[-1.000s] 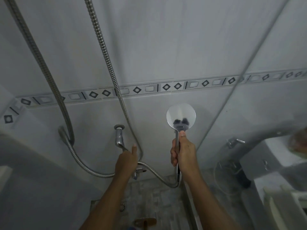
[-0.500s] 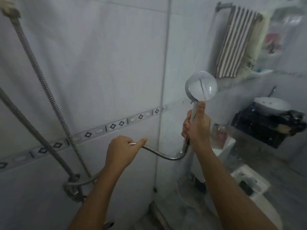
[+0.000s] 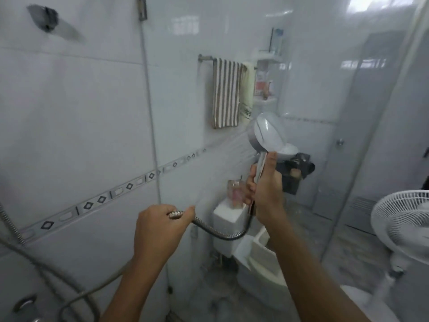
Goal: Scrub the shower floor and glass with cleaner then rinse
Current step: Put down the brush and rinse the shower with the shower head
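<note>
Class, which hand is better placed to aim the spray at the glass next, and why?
Right. The right hand already grips the shower head handle, raised toward the glass; the left hand only holds the hose.

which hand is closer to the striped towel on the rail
Right. The right hand grips the shower head handle just below and right of the towel. The left hand holds the hose lower and further left.

No legible text — anywhere.
</note>
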A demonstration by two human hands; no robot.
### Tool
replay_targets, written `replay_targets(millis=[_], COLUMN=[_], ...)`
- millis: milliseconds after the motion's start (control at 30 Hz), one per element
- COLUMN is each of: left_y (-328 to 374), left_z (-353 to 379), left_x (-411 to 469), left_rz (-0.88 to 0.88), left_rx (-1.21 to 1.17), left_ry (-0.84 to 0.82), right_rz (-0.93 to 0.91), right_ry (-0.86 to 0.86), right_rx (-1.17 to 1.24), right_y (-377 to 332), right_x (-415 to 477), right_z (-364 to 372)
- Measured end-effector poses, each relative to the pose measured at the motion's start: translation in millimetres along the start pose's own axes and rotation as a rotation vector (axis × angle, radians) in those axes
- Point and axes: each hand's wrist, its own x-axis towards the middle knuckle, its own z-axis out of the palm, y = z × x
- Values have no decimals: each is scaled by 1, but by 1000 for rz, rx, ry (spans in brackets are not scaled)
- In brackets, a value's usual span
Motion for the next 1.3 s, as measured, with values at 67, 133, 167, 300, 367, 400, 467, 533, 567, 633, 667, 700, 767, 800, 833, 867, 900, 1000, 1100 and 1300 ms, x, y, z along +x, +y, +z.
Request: replay_targets(millis=[67,133,167,300,367,400,467,533,567,633,667,700,767,800,833,867,900,1000,1100,1300], left_y=[16,30,37,64,74,79,90,98,102,106,107,107,106,106,106,106,106,109,113,123], left_z=[8,15,19,40,52,59,70,81,87,96,101,104,113,118,122,125,128,134,138,139], left_x=[-9,-14,-17,-36,-49,-56,-71,-87,-95,-110,-117,-123,-136,-142,-149,-156,-163,-180,-193,-196], left_rz=[38,61,80,141,135,128,110,71,50,35,40,42,22,8,0,1,9,32,-5,-31], left_rx=[3,-21,-26,-47,-49,-50,-62,-71,-60,-34,-14,11,63,85,100,107,110,165,179,152], left_ry=[-19,-30,-38,-67,-79,-86,-101,-112,-116,-118,-117,-119,-131,-138,-144,-150,-162,-198,-228,-207], right_rz=[-10,-11,-17,-30,13,32,53,61,73,102,116,130,177,206,230,250,268,320,353,324], right_ry=[-4,-9,-9,0,15,25,42,45,45,52,52,51,56,62,67,69,66,49,35,-18], right_rx=[-17,-23,-30,-83,-94,-97,-113,-135,-140,-156,-167,-176,-183,-187,-198,-212,-226,-275,-317,-378], right_y=[-13,-23,-28,-49,-57,-61,-64,-64,-64,-60,-58,-55,-50,-47,-43,-39,-35,-24,-20,-32], right_x=[-9,-14,-16,-24,-28,-30,-36,-42,-45,-50,-52,-54,-60,-64,-68,-72,-77,-88,-95,-93], right_z=[-19,-35,-44,-85,-105,-114,-132,-149,-160,-176,-184,-191,-203,-209,-215,-221,-226,-239,-244,-245])
